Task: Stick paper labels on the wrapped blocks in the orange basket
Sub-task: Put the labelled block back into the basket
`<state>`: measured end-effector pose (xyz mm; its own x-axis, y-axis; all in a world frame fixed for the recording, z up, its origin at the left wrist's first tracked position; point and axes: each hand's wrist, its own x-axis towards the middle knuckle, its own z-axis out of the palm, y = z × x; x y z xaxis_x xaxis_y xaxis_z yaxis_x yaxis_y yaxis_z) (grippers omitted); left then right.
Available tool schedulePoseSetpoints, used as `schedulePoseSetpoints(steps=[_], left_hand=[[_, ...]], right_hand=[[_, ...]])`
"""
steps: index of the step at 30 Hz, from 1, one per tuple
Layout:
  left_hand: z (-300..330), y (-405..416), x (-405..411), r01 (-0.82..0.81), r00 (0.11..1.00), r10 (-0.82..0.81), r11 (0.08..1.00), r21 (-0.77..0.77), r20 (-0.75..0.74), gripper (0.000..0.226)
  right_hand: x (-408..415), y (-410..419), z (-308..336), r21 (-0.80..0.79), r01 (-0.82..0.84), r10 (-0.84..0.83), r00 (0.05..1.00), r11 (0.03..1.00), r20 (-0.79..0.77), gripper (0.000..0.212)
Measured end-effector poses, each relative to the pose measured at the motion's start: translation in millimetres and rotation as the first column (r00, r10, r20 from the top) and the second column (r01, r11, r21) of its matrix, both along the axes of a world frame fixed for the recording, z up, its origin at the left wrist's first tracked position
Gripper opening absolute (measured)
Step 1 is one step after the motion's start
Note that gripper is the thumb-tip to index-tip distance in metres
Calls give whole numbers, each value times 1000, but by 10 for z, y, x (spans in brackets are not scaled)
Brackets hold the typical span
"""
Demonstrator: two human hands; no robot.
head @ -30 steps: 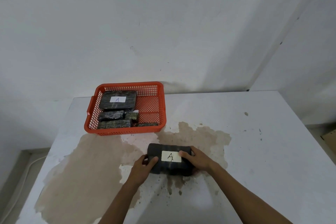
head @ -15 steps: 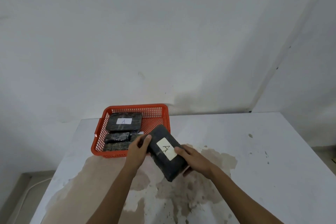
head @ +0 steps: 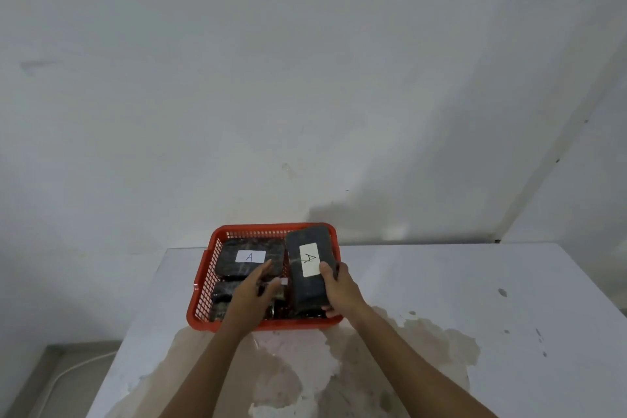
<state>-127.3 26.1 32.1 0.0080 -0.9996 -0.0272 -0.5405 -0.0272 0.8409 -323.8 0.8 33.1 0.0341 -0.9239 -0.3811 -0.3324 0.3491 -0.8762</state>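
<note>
Over the stained table (head: 441, 299), the right hand (head: 339, 288) has its grip pinching a labelled block (head: 310, 270) above the orange basket's (head: 200, 295) right side, the left hand (head: 252, 292) hovers spread over apparently unlabelled blocks (head: 222, 295), and another labelled block (head: 249, 260) lies farthest, so work seems partly done.

The orange basket (head: 203, 282) is crowded: a labelled block (head: 249, 256) fills its far left, smaller blocks (head: 222, 295) its near left. The table (head: 458, 282) to the right lies open.
</note>
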Motion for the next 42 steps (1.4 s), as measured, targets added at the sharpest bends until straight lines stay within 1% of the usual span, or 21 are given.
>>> schedulePoseSetpoints(steps=[2, 4, 6, 8, 9, 10, 14, 16, 19, 22, 23, 24, 26, 27, 29, 31, 34, 36, 39, 42], left_hand=[[-81, -87, 251, -57, 998, 57, 998, 6, 4, 49], [-121, -188, 477, -117, 993, 118, 993, -24, 31, 48], [-168, -313, 710, -174, 977, 183, 981, -83, 110, 48], [-247, -430, 915, -205, 949, 229, 970, -130, 217, 50], [-291, -477, 1000, -215, 937, 243, 967, -135, 252, 51], [-313, -519, 1073, -232, 932, 254, 966, -114, 257, 54], [-419, -594, 1233, -284, 951, 272, 957, 66, 147, 68], [-485, -579, 1261, -270, 961, 259, 954, 131, 94, 71], [-560, -480, 1255, -221, 975, 218, 964, 145, 38, 62], [-635, -418, 1278, -244, 970, 242, 962, 124, 30, 56], [-640, -410, 1277, -245, 969, 244, 962, 120, 30, 55], [-653, -410, 1283, -245, 969, 244, 962, 119, 26, 54], [-664, -412, 1281, -241, 970, 240, 965, 105, 23, 54], [-668, -409, 1277, -243, 970, 241, 965, 99, 28, 55], [-675, -413, 1281, -247, 969, 245, 964, 97, 31, 56], [-682, -415, 1294, -252, 968, 251, 962, 105, 24, 57], [-690, -407, 1290, -252, 968, 252, 963, 98, 14, 56], [-672, -405, 1271, -259, 966, 260, 960, 106, 4, 54], [-640, -413, 1278, -246, 967, 252, 958, 144, -23, 54], [-662, -380, 1299, -253, 964, 263, 953, 165, -39, 53]], right_hand=[[114, -151, -71, -21, 26, -27, 998, 999, -50, 55], [203, -280, -179, -39, 47, -50, 995, 998, -82, 59], [310, -384, -266, -42, 81, -86, 990, 996, -116, 62], [397, -451, -328, -52, 124, -131, 979, 991, -158, 62], [423, -477, -360, -59, 141, -150, 970, 988, -192, 61], [451, -514, -415, -65, 150, -161, 961, 987, -224, 61], [554, -618, -591, -75, 184, -197, 950, 980, -240, 59], [596, -651, -644, -75, 202, -215, 942, 977, -259, 56], [624, -648, -678, -92, 189, -209, 926, 978, -315, 56], [631, -597, -742, -146, 124, -173, 901, 981, -398, 57], [626, -566, -736, -172, 91, -160, 878, 981, -451, 56], [616, -539, -742, -209, 46, -152, 836, 977, -528, 56], [594, -498, -754, -297, -93, -150, 698, 950, -700, 56], [591, -486, -754, -313, -167, -143, 629, 935, -764, 55], [585, -484, -773, -312, -261, -126, 549, 913, -826, 54], [558, -471, -825, -255, -324, -54, 520, 911, -853, 64], [496, -447, -923, -175, -426, 83, 522, 888, -849, 86], [468, -453, -930, -180, -440, 105, 550, 880, -829, 90], [424, -478, -904, -190, -429, 128, 610, 883, -782, 83], [337, -514, -891, -279, -466, 163, 707, 840, -689, 68]])
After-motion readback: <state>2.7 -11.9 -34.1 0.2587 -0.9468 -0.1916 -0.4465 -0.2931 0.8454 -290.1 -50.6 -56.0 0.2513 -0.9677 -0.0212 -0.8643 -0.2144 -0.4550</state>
